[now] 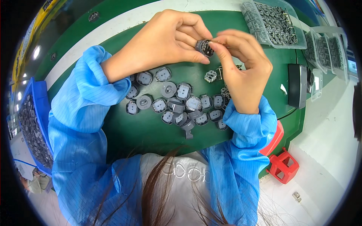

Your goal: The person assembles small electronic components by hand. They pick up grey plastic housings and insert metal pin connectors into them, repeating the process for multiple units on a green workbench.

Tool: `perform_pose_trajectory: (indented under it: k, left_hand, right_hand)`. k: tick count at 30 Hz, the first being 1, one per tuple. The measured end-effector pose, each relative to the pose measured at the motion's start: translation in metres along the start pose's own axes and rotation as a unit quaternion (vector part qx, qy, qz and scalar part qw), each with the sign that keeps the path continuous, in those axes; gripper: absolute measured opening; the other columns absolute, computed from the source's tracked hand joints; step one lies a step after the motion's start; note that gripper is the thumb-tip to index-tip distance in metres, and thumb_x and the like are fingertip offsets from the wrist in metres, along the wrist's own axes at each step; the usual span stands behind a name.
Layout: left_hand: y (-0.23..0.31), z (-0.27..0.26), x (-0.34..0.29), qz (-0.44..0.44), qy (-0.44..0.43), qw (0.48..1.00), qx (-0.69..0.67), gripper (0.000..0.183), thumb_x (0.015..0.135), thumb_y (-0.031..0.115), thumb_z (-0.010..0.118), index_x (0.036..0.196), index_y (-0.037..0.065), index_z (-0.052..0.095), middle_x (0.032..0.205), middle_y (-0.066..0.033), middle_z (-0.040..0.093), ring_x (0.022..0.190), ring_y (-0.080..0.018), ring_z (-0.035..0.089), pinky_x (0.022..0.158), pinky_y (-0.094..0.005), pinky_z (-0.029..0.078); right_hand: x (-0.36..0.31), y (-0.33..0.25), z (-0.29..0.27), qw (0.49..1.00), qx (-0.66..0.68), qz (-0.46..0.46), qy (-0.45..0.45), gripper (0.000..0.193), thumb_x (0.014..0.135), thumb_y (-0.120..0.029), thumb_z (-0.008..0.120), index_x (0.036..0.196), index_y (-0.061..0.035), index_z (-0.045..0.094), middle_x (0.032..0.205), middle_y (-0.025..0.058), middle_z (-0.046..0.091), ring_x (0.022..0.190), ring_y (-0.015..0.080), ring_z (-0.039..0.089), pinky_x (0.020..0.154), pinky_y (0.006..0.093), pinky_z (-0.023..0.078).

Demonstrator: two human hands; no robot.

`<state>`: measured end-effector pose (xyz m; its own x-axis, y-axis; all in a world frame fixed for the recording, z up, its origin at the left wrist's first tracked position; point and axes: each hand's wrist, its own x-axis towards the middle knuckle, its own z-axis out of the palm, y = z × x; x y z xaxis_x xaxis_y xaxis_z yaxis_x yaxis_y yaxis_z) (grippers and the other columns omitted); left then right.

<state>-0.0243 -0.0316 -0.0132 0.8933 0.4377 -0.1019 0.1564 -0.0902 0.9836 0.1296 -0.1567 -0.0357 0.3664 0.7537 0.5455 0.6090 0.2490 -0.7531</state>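
Note:
My left hand holds a small dark grey plastic housing between thumb and fingers, its open side with metal parts inside facing right. At that open side, the fingertips of my right hand pinch a thin metal piece, partly hidden by the fingers. Below both hands, several similar grey housings lie loosely grouped on the green table, some flat face up, some on their sides. A few small metal parts lie beneath my right hand, which covers some of them.
A clear plastic box full of metal parts stands at the far right, beside clear trays. A black box-shaped device sits on the right edge. At left is a blue bin of dark parts. A red stool stands lower right.

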Motion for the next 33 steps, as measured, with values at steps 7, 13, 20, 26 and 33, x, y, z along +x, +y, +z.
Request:
perform_pose_trajectory:
  k: [7, 13, 20, 26, 33]
  left_hand:
    - [-0.003, 0.002, 0.0, 0.0, 0.002, 1.0, 0.032, 0.032, 0.081, -0.005, 0.082, 0.108, -0.002, 0.065, 0.1, -0.0116, 0.074, 0.097, -0.0138, 0.072, 0.082, -0.025, 0.061]
    - [0.003, 0.001, 0.001, -0.039, -0.005, 0.999, 0.026, 0.024, 0.085, -0.004, 0.076, 0.107, -0.002, 0.066, 0.105, -0.0121, 0.074, 0.099, -0.0134, 0.072, 0.084, -0.0238, 0.059]
    - [-0.012, -0.013, -0.001, 0.003, -0.003, 1.0, -0.025, 0.021, 0.086, -0.006, 0.069, 0.106, -0.001, 0.067, 0.107, -0.0085, 0.073, 0.1, -0.0113, 0.07, 0.086, -0.0226, 0.056]
    - [-0.017, -0.032, 0.017, 0.024, -0.016, 1.0, 0.006, 0.02, 0.088, 0.0, 0.069, 0.107, -0.003, 0.068, 0.102, -0.006, 0.072, 0.094, -0.0088, 0.069, 0.086, -0.0219, 0.054]
    - [-0.056, -0.135, 0.033, 0.009, 0.308, 0.886, 0.347, 0.026, 0.086, 0.012, 0.073, 0.107, -0.003, 0.072, 0.093, -0.0153, 0.075, 0.086, -0.0254, 0.072, 0.079, -0.0324, 0.057]
  right_hand:
    - [-0.003, -0.007, 0.002, 0.997, -0.072, -0.027, -0.023, 0.014, 0.078, 0.006, 0.078, 0.088, -0.0008, 0.071, 0.091, 0.0096, 0.071, 0.073, 0.0238, 0.073, 0.063, 0.0328, 0.058]
    - [-0.002, -0.009, 0.003, 0.993, -0.097, -0.064, -0.01, 0.02, 0.08, 0.006, 0.076, 0.097, -0.0019, 0.069, 0.093, 0.0109, 0.07, 0.082, 0.0242, 0.072, 0.07, 0.0343, 0.059]
    - [-0.006, -0.001, 0.013, 0.979, 0.151, 0.102, -0.088, 0.03, 0.089, 0.007, 0.065, 0.119, 0.0016, 0.064, 0.103, 0.0177, 0.07, 0.091, 0.03, 0.071, 0.085, 0.0377, 0.06]
    - [0.01, 0.004, 0.004, 0.986, 0.056, 0.109, -0.113, 0.028, 0.091, -0.001, 0.07, 0.118, -0.0007, 0.067, 0.105, 0.0179, 0.071, 0.083, 0.0283, 0.071, 0.078, 0.036, 0.058]
    - [0.012, 0.025, -0.022, 0.974, -0.166, 0.072, -0.14, 0.027, 0.08, -0.009, 0.083, 0.105, -0.006, 0.075, 0.086, 0.0088, 0.065, 0.064, 0.021, 0.062, 0.064, 0.0331, 0.054]
